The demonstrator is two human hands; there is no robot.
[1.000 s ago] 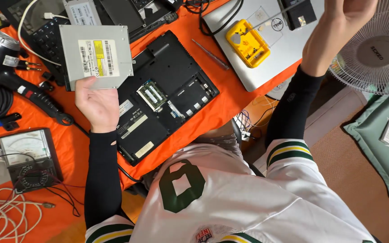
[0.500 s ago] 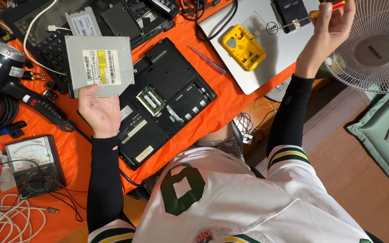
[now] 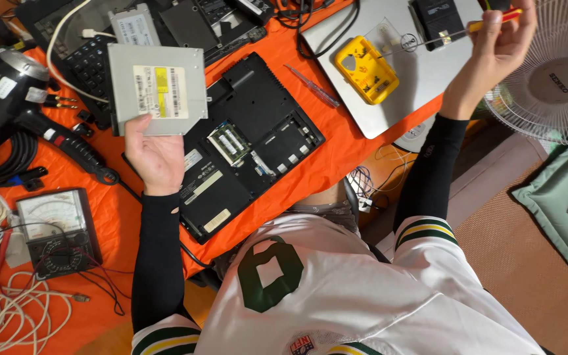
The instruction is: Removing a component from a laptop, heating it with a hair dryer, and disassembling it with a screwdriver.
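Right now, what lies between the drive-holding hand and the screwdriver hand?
In the head view, between the left hand and the right hand lie the opened black laptop, a loose screwdriver and a yellow holder.

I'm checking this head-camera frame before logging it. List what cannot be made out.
- Head view: the screwdriver tip and whether it touches anything, hidden behind the right hand.
- The underside of the optical drive held by the left hand.
- The fan, cut off by the right edge.
- The meter dial markings, too small.
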